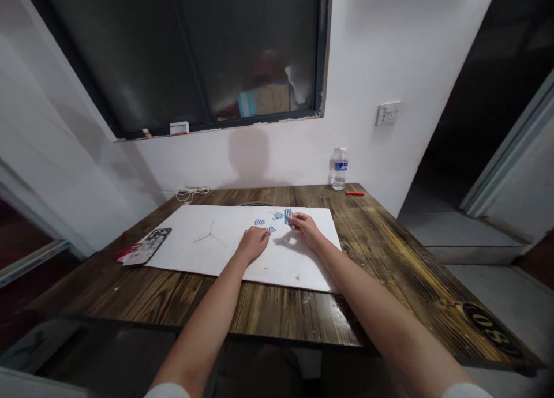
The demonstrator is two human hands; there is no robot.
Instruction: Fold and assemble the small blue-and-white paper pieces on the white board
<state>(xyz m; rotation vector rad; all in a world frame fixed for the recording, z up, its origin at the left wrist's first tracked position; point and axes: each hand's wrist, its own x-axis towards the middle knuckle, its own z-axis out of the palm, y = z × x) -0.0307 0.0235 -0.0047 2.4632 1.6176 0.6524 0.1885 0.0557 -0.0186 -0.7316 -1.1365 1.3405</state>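
A white board (229, 248) lies on the wooden table. Toward its right half are small blue slatted pieces with thin, wire-like lines, too small to name more closely. My right hand (304, 228) pinches one such blue piece (288, 216) above the board and casts a shadow on it. Low on the board rests my left hand (254, 243), its fingers curled and close together. Just beyond its fingertips is another blue piece (271, 229); whether anything is between those fingers is hidden. Two more, a left blue piece (259, 221) and a middle blue piece (277, 216), lie between the hands.
On the board's left edge lies a phone-like patterned object (151, 247), beside red strands (125, 251). A white cable (190, 192) sits at the back left. Back right are a water bottle (340, 170) and a red stick-like object (355, 193). The wall stands behind the table (389, 259).
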